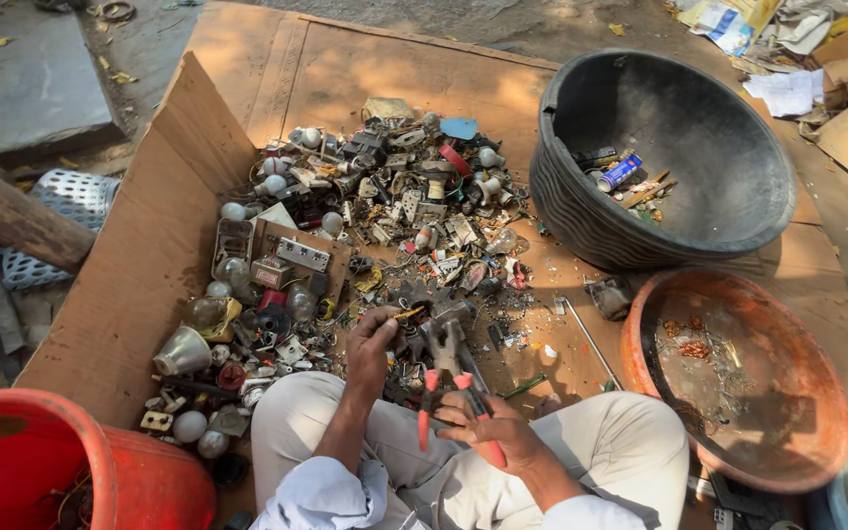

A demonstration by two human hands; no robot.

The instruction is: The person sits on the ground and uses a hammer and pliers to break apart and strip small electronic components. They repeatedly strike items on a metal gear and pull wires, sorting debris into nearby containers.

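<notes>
My right hand [496, 432] grips the red handles of a pair of pliers [447, 355], whose metal jaws point away from me over the scrap. My left hand [372, 351] pinches a small electrical part [406, 315] with a yellowish piece, held just left of the plier jaws. Both hands work above my knees in light trousers. In front lies a pile of broken electrical scrap [385, 206]: bulbs, switches, sockets and plastic bits, spread on a sheet of cardboard [149, 255].
A large black tub [581, 216] with a few items inside sits at the upper right. Beside my right knee is a rusty orange pan [640, 324] holding copper bits. A red bucket [100, 461] stands at lower left. Papers lie top right.
</notes>
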